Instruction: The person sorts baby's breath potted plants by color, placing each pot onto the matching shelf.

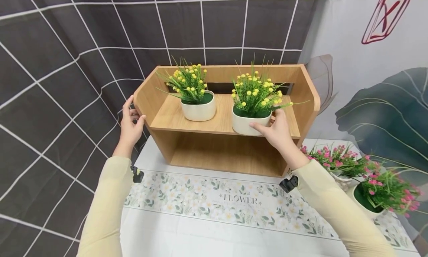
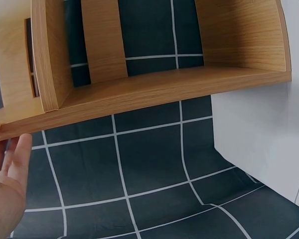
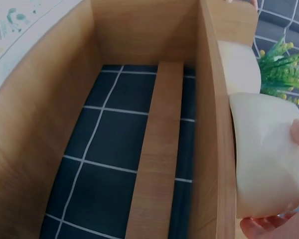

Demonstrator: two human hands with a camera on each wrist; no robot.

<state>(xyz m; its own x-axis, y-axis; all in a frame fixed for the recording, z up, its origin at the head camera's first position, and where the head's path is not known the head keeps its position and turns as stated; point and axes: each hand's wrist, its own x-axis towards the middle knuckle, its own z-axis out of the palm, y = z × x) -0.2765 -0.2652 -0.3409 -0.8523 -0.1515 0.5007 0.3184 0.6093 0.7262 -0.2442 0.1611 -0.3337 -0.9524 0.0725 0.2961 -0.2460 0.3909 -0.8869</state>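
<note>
A two-level wooden shelf [image 1: 220, 132] stands against the wall. My left hand [image 1: 129, 125] holds its left side panel near the top front corner; the left wrist view shows fingertips [image 2: 23, 144] against the panel's edge. At the right of the upper level, my right hand [image 1: 277, 127] grips a white oval flowerpot [image 1: 242, 124] with yellow flowers and grass. The thumb lies on the pot's front, with other fingers at its right side, partly hidden. The pot sits at the board's front edge. Left of it, a similar flowerpot [image 1: 198, 111] stands on the same level.
Two pots of pink flowers, one at the back [image 1: 341, 181] and one in front [image 1: 366, 205], stand right of the shelf. A flower-printed runner [image 1: 207, 195] crosses the white table [image 1: 174, 231]. A dark grid-patterned cloth [image 1: 67, 112] hangs behind and at the left.
</note>
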